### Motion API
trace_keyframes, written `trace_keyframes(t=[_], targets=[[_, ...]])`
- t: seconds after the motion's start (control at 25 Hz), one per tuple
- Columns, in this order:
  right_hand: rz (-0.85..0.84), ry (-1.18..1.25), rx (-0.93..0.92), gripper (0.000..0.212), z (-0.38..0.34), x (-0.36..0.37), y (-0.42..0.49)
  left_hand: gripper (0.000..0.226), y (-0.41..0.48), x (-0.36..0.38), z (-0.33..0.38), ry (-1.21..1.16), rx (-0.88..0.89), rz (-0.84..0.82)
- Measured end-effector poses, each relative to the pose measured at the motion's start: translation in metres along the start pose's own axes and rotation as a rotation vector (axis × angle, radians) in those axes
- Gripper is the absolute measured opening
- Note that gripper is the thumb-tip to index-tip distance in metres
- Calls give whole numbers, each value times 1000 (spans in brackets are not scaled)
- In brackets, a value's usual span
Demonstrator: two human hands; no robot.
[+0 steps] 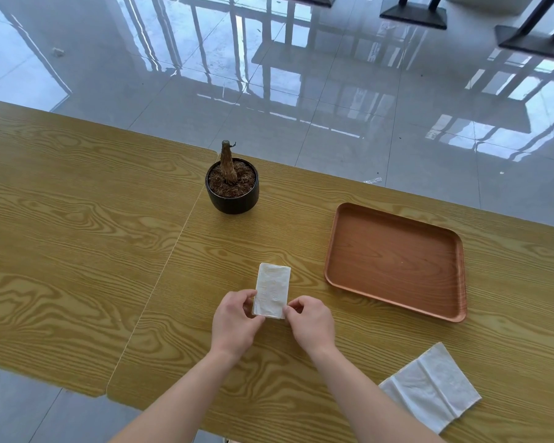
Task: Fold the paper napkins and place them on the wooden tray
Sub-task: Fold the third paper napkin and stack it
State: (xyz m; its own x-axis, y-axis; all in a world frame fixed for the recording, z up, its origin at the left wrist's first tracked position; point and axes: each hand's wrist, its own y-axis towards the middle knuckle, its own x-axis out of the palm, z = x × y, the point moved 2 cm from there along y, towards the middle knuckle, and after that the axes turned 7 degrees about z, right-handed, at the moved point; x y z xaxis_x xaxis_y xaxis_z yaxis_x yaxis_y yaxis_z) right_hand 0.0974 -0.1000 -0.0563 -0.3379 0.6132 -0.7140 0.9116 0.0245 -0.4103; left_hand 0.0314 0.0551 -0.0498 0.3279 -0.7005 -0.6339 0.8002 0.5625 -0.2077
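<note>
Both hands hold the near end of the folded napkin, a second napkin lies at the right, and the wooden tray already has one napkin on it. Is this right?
Not quite: the head view shows the wooden tray holding no napkin. The rest stands: the left hand and right hand pinch the folded napkin at its near end, and the second napkin lies at the right.

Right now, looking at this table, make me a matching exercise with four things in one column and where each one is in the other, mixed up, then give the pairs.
Things:
1. folded napkin
2. unfolded napkin
3. wooden tray
4. plant pot

Places:
A. far side of the table, near its back edge
B. pinched at its near end by the left hand and right hand
C. near right corner of the table, flat and untouched
D. right of the hands, with nothing on it

Pairs: 1-B, 2-C, 3-D, 4-A
</note>
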Motion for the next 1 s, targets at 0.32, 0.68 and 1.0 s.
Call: trace_keyframes(t=[0.32, 0.68, 1.0], targets=[[-5, -51, 31, 16, -1, 1, 3, 41, 6, 3, -4, 24, -16, 18], [-31, 44, 51, 14, 1, 1, 3, 43, 7, 5, -3, 30, -16, 39], [-50, 160, 17, 6, 13, -10, -4, 38, -9, 4, 7, 113, 1, 120]])
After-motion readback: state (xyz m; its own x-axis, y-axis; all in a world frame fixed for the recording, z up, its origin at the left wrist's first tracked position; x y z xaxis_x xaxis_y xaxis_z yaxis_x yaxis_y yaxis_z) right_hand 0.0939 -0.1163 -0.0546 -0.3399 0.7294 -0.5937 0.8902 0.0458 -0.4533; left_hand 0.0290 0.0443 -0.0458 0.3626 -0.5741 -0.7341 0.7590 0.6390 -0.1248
